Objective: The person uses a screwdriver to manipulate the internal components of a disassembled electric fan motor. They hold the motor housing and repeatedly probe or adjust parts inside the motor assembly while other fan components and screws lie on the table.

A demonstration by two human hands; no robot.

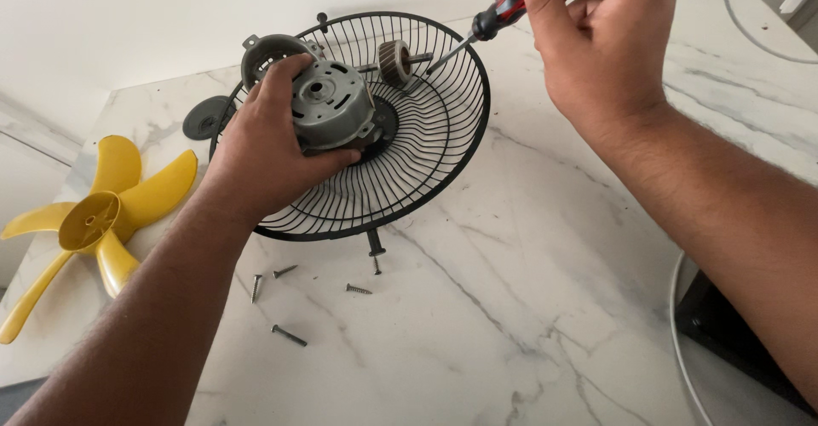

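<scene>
Your left hand point(260, 149) clasps the grey motor point(331, 106) against the black wire grille point(443, 136), steadying it, while your right hand point(601, 38) grips the screwdriver point(490, 21), its tip at the motor's far right. Loose screws point(288, 335) lie near.

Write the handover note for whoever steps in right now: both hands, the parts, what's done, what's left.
Left hand grips the grey motor against the black wire guard, tilted on the marble table.
Right hand holds the screwdriver, tip in at the motor's mounting.
Done: yellow blade off, lying left; loose screws in front of the guard.
Left: motor and guard not yet apart.
</scene>
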